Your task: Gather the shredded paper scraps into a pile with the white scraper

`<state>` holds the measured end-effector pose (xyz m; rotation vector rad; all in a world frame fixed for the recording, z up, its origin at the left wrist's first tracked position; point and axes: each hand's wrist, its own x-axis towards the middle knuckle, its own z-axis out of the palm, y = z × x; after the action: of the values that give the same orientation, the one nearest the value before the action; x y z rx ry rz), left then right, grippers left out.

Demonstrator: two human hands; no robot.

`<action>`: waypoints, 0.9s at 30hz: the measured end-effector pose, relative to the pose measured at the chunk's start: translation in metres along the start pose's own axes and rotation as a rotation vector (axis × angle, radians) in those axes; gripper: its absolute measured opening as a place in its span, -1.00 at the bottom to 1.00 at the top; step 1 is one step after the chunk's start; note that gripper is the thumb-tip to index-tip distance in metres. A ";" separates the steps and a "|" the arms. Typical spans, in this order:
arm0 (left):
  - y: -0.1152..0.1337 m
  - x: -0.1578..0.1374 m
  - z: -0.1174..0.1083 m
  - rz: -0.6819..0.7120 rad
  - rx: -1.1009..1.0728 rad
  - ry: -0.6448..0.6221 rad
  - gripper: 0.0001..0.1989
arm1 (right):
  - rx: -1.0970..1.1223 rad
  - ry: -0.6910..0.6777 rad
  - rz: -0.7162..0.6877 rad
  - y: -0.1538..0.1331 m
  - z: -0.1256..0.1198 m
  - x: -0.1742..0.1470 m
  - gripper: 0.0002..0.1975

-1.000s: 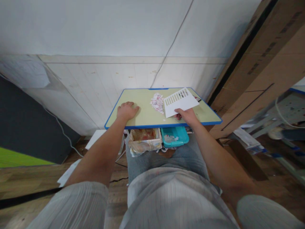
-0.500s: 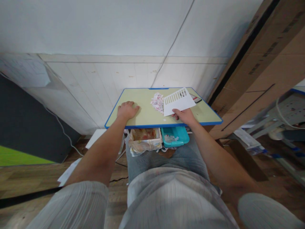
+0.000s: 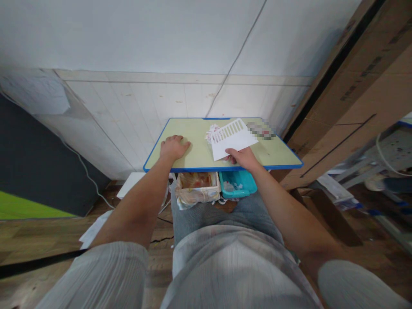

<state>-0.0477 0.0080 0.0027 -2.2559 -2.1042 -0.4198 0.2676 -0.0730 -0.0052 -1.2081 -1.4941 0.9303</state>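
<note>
Sitting just below the near edge of the surface point(image 3: 198, 159) are a lined basket point(image 3: 198, 196) and a turquoise tub point(image 3: 241, 192) with pale bits in it. Above that edge, right of its middle, the right hand point(image 3: 240, 156) pinches a white slotted card point(image 3: 236, 143), thumb on top and fingers underneath. The card looks light and fairly stiff, smooth enough to slip a little; the strips between its slots are probably weakest, so the solid near margin seems the better hold. Toward the left edge, the left hand point(image 3: 174, 148) rests palm down, fingers loosely spread, nothing visible in it. A heap of paper scraps point(image 3: 210, 131) lies farther back, partly covered by the card and in its way. Near the far right corner is a pixelated item point(image 3: 262, 129) I cannot identify. Beyond the far edge, a grey cable point(image 3: 240, 51) runs up the wall point(image 3: 154, 43).
</note>
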 end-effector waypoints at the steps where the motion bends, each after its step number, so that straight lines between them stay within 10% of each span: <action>1: 0.000 0.000 0.000 0.001 -0.001 0.001 -0.33 | 0.003 0.012 -0.003 0.001 -0.001 0.000 -0.81; 27: 0.002 -0.002 -0.003 -0.013 -0.003 -0.003 -0.32 | 0.037 -0.081 0.038 -0.007 -0.003 -0.012 -0.77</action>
<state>-0.0460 0.0053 0.0056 -2.2462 -2.1222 -0.4205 0.2693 -0.0859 -0.0003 -1.1875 -1.5161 1.0389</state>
